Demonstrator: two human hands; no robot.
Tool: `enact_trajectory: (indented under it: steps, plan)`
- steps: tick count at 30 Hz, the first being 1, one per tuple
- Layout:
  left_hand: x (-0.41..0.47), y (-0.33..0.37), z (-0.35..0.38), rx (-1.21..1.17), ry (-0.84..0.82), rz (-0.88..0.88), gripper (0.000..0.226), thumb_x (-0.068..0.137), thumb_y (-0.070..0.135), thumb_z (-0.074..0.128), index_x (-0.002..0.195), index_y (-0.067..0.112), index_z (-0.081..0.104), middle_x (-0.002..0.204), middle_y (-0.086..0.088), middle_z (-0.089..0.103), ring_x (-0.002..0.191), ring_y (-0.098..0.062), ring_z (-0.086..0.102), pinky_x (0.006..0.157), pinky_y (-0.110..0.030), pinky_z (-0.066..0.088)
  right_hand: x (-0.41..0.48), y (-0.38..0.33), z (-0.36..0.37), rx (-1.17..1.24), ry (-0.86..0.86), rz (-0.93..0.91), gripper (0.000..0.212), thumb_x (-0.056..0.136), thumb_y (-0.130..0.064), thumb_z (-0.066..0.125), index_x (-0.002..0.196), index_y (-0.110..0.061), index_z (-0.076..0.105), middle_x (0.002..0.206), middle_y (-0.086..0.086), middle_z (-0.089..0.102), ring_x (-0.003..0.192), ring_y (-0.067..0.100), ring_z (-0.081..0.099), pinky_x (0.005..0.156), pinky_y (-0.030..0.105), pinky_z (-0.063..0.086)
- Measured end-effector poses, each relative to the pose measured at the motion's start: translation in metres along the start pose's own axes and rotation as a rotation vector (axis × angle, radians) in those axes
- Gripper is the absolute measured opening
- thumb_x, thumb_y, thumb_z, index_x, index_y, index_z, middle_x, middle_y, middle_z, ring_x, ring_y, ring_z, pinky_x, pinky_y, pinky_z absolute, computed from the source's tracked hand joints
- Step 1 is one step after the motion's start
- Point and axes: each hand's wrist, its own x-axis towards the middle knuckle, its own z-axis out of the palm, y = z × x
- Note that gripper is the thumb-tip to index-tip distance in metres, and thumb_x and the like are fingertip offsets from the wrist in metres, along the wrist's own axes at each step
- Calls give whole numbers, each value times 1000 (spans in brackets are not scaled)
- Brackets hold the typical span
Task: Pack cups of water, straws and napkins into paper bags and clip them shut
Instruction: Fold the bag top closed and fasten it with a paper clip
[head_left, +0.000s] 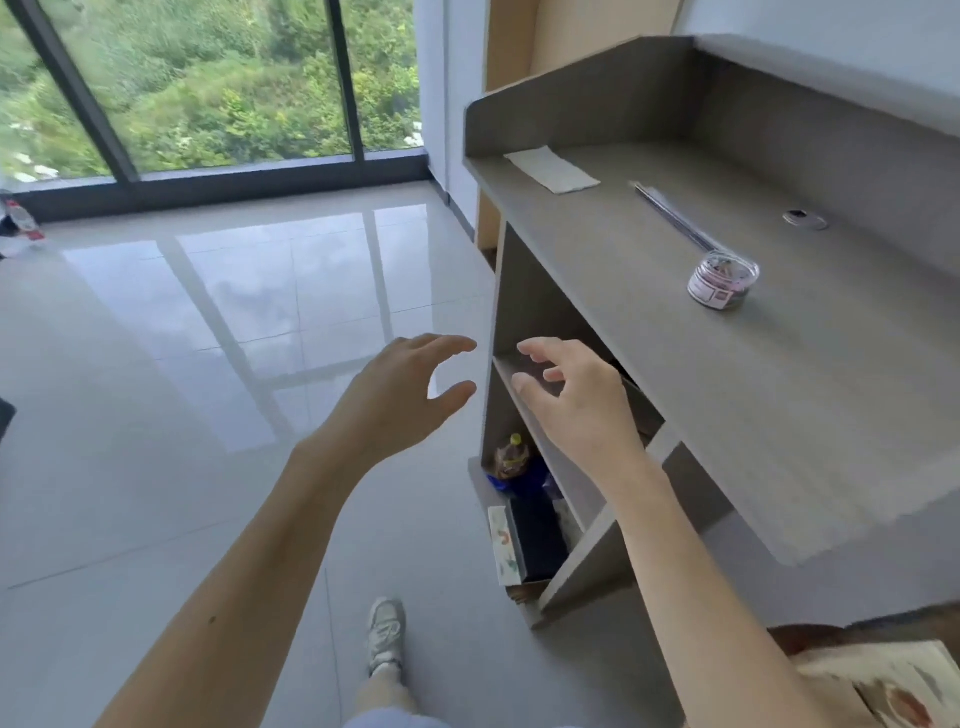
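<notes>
Two hands (400, 400) (576, 405), one napkin (551, 169), one straw (670, 213), one jar (723, 280)

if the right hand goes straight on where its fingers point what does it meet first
Most likely the shelf inside the desk; the right hand aims its fingers at it, though depth is unclear.

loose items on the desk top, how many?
3: a white napkin at the far left end, a wrapped straw lying midway, a small clear jar at the straw's near end. The right part of the desk is out of frame, so more may be hidden.
</notes>
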Motion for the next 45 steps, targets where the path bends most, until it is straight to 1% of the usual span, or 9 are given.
enact_trajectory:
  steps: [7, 12, 16, 19, 25, 28, 34, 38, 45]
  plan:
    - [166, -53, 5, 0, -136, 276, 42, 91, 34, 54, 133, 28, 47, 134, 8, 52, 120, -16, 44, 95, -29, 36, 110, 20, 9, -60, 242, 194, 30, 88, -22, 60, 118, -23, 60, 115, -5, 60, 89, 6, 52, 80, 19, 43]
    - [258, -24, 12, -59, -238, 546, 42, 92, 33, 54, 132, 24, 49, 133, 4, 53, 121, -20, 47, 99, -33, 37, 143, 36, -21, -147, 573, 389, 20, 84, -17, 64, 104, -19, 68, 97, -3, 66, 71, 15, 58, 75, 29, 47]
    - [294, 8, 38, -109, -324, 710, 42, 91, 35, 54, 131, 25, 50, 131, 5, 54, 118, -19, 48, 96, -34, 39, 141, 60, -54, -246, 776, 508, 15, 83, -13, 64, 96, -17, 69, 83, -8, 62, 65, 14, 54, 68, 23, 41]
    - [316, 33, 54, -162, -350, 786, 42, 89, 34, 57, 129, 23, 52, 127, 3, 57, 114, -22, 51, 93, -42, 44, 138, 79, -75, -299, 831, 597, 15, 84, -13, 61, 95, -18, 70, 89, -5, 65, 68, 12, 53, 65, 20, 37]
    - [340, 75, 77, -217, -390, 891, 41, 89, 35, 57, 128, 24, 53, 127, 6, 57, 118, -19, 50, 96, -39, 43, 137, 103, -96, -380, 784, 683, 11, 81, -12, 65, 88, -16, 72, 83, -1, 68, 70, 13, 53, 64, 20, 35]
    - [349, 86, 83, -246, -422, 916, 48, 82, 44, 49, 126, 25, 55, 125, 8, 58, 117, -17, 51, 95, -40, 44, 143, 107, -101, -383, 718, 731, 10, 82, -14, 65, 85, -18, 73, 81, -1, 68, 69, 12, 53, 67, 27, 39]
    - [367, 99, 91, -238, -501, 979, 54, 79, 47, 44, 128, 27, 53, 125, 9, 57, 117, -17, 49, 94, -42, 44, 155, 111, -102, -374, 627, 860, 13, 84, -29, 63, 86, -23, 74, 83, -2, 69, 77, 17, 58, 68, 30, 46]
    - [379, 105, 92, -240, -516, 1006, 46, 86, 43, 53, 129, 26, 52, 124, 7, 58, 115, -19, 49, 91, -44, 45, 163, 112, -104, -385, 509, 965, 19, 82, -41, 63, 87, -25, 73, 82, -2, 70, 80, 20, 60, 65, 31, 48]
    - [389, 104, 108, -220, -564, 1038, 47, 88, 41, 55, 132, 25, 49, 127, 6, 56, 117, -20, 48, 92, -44, 44, 173, 113, -104, -465, 459, 1037, 17, 84, -35, 60, 86, -23, 72, 74, 1, 66, 78, 24, 59, 58, 28, 42]
